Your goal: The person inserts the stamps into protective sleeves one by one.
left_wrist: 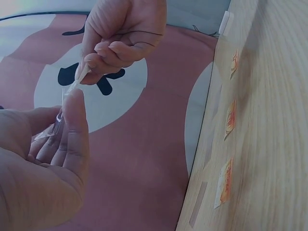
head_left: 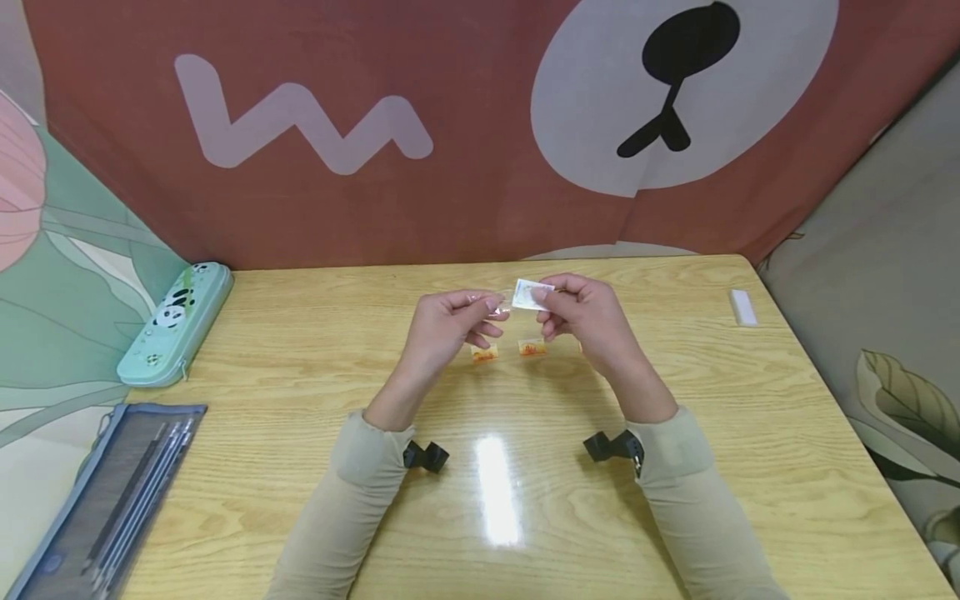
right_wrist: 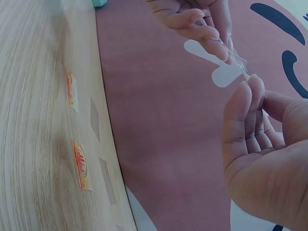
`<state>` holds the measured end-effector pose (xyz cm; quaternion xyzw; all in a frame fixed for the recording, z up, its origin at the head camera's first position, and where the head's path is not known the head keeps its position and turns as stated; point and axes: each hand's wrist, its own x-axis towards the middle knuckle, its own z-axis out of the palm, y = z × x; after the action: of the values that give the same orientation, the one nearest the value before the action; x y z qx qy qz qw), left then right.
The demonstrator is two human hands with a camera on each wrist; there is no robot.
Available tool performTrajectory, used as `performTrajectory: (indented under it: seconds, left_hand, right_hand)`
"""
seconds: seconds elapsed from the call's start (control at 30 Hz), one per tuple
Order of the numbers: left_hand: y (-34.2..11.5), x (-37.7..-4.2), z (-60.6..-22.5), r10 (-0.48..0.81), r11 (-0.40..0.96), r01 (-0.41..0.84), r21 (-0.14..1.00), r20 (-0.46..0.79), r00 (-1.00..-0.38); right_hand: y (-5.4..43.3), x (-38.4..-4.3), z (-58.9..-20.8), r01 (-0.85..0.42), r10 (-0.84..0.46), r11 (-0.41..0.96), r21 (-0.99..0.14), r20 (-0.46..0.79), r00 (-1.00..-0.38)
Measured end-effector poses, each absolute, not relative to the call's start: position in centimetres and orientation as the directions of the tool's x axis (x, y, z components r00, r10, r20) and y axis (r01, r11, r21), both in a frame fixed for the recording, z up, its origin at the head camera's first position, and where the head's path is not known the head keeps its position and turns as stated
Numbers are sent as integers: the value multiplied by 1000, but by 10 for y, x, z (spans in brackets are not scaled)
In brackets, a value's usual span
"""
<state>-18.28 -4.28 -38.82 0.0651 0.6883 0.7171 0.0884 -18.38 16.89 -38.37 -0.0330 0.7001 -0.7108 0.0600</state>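
Both hands are raised over the far half of the table, close together. My left hand [head_left: 448,323] pinches a small clear plastic piece [left_wrist: 46,134], like a thin sleeve or wrapper, between thumb and fingers. Between thumb and forefinger, my right hand [head_left: 587,312] pinches a small white card or packet [head_left: 527,295] with faint print. The card meets the clear plastic at its left edge; whether it sits inside cannot be told. Below the hands lie small orange-and-yellow printed pieces: one [head_left: 484,353] at left, one [head_left: 532,347] in the middle, and a third [left_wrist: 235,62] mostly behind the right hand in the head view.
At the table's left edge lie a mint panda pencil case [head_left: 176,325] and a mesh zip pouch [head_left: 90,492] holding several pencils. A small white block [head_left: 743,307] lies at the far right. A red-brown printed cloth [head_left: 480,208] hangs behind the wooden table [head_left: 300,500].
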Motion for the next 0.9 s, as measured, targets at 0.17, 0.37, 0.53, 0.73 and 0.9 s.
performTrajectory:
  seconds: [0.17,0.37,0.53,0.73,0.9]
  left_hand:
    - [-43,-183,-388,223,-36,-45,998,-36,-974]
    - [-43,-183,-389,225,-31,-54,998,-45,-973]
    - [-43,-183,-389,225,-32,-64,997,-55,-973]
    - [-43,-184,-389,233,-28,-64,998,-56,-971]
    - [-43,-184,-389,231,-22,-75,997,-68,-971]
  right_hand:
    - [170,-184,-383,34,-127,-52,-998,-27,-992]
    - [170,-184,-382,14,-133,-12,-1000,-12,-991]
    - [171,-184,-383,-19,-132,40,-999,13,-991]
    - [170,-185,-385,-58,-91,35,-998,54,-994]
    - [170,-184,-387,-72,-96,53,-996,67,-993]
